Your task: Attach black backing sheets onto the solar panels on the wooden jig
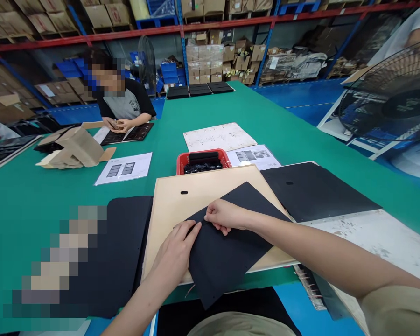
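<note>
A black sheet [231,247] lies turned at an angle on a pale tan board [168,210], one corner hanging over the near edge. My left hand [177,242] rests on the sheet's upper left edge, fingers spread flat. Just right of it my right hand [224,216] has its fingertips pinched at the same edge; whatever is between them is too small to make out. A small black oval mark [184,192] shows on the board beyond my hands.
Black sheets lie left [122,242] and right [315,191] of the board. Behind it stand a red basket [179,164] of black pieces and printed papers [126,167]. Across the green table [273,121], a person [124,105] handles something small. A large fan [399,98] stands right.
</note>
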`<control>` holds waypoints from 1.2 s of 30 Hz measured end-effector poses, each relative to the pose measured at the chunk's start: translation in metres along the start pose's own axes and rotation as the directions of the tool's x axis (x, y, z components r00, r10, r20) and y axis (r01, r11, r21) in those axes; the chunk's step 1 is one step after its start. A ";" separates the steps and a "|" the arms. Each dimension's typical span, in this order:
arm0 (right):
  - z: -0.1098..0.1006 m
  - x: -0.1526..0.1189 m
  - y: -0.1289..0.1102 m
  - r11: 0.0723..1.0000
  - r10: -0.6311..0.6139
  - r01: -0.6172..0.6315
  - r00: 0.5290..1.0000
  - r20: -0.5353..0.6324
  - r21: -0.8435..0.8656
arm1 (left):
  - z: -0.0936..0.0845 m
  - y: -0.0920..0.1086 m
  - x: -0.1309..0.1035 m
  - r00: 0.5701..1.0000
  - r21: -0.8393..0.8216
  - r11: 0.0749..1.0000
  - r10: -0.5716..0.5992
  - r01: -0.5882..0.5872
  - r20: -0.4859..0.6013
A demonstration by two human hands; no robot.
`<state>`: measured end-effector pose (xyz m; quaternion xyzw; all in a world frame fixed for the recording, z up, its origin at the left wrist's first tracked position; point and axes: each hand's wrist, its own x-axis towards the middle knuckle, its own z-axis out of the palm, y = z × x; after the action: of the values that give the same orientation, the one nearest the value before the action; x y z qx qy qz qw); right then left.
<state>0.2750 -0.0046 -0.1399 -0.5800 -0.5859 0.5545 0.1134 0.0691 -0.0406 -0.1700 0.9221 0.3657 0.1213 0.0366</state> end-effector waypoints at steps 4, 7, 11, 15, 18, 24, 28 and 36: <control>0.001 0.003 0.004 1.000 -0.008 0.008 1.000 -0.014 -0.020 | 0.002 0.001 0.000 1.000 0.064 0.998 0.028 -0.028 0.013; 0.003 0.005 0.008 0.999 -0.017 0.016 1.000 -0.025 -0.031 | 0.001 0.001 0.000 0.999 0.087 0.995 0.039 -0.040 0.012; 0.004 0.005 0.008 0.999 -0.023 0.021 0.999 -0.045 -0.036 | 0.000 0.002 0.002 0.999 0.100 0.995 0.028 -0.031 0.034; 0.005 0.000 0.004 0.999 -0.027 0.025 0.998 -0.065 -0.028 | 0.000 0.004 0.003 0.995 0.170 0.985 0.014 -0.030 0.094; 0.006 -0.003 0.003 0.999 -0.037 0.038 0.997 -0.063 0.013 | 0.000 0.008 0.004 0.990 0.243 0.969 0.009 -0.044 0.141; -0.002 -0.012 0.004 0.985 -0.032 0.030 0.999 0.006 0.170 | -0.001 0.015 0.004 0.982 0.320 0.945 0.003 -0.063 0.186; -0.015 -0.021 0.015 0.952 -0.026 0.036 0.999 -0.038 0.304 | -0.005 0.016 0.005 0.979 0.301 0.953 -0.025 -0.037 0.200; -0.021 -0.030 0.032 0.960 -0.059 0.080 0.995 -0.086 0.268 | -0.013 0.019 0.016 0.951 0.246 0.969 -0.097 0.022 0.295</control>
<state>0.3178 -0.0271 -0.1418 -0.5589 -0.5196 0.6025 0.2338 0.0895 -0.0433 -0.1510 0.9158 0.3954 -0.0685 -0.0156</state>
